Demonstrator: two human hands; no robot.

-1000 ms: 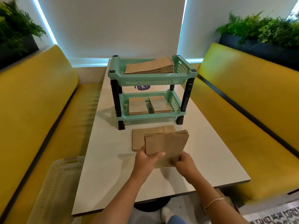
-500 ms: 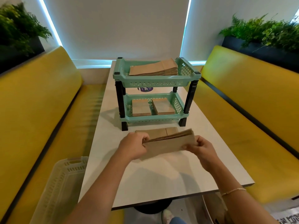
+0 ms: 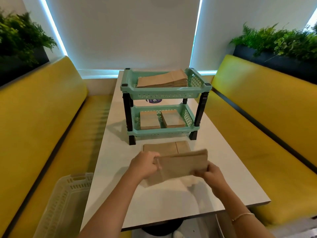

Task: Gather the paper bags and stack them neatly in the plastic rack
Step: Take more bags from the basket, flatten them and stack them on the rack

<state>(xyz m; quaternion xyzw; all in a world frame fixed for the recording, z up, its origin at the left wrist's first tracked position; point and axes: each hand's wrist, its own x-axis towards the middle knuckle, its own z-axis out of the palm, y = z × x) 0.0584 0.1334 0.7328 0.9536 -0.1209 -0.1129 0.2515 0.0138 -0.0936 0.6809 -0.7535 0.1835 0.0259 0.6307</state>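
Note:
A bundle of brown paper bags [image 3: 181,164] is held sideways just above the white table [image 3: 171,200]. My left hand [image 3: 144,164] grips its left end and my right hand [image 3: 211,174] grips its right end. Behind the bundle another flat paper bag [image 3: 167,148] lies on the table. The mint plastic rack [image 3: 163,95] stands further back; its top shelf carries a slanted pile of bags [image 3: 163,79] and its lower shelf holds two short stacks side by side [image 3: 162,119].
Yellow bench seats [image 3: 39,121] run along both sides of the table. A pale plastic crate [image 3: 60,206] sits on the left bench near me. Planters with green foliage [image 3: 281,42] top both backrests. A purple sticker [image 3: 153,100] shows behind the rack.
The bundle has turned from upright in front of me to lying sideways. My hands have shifted from its lower edge to its two ends, and the view has tilted slightly.

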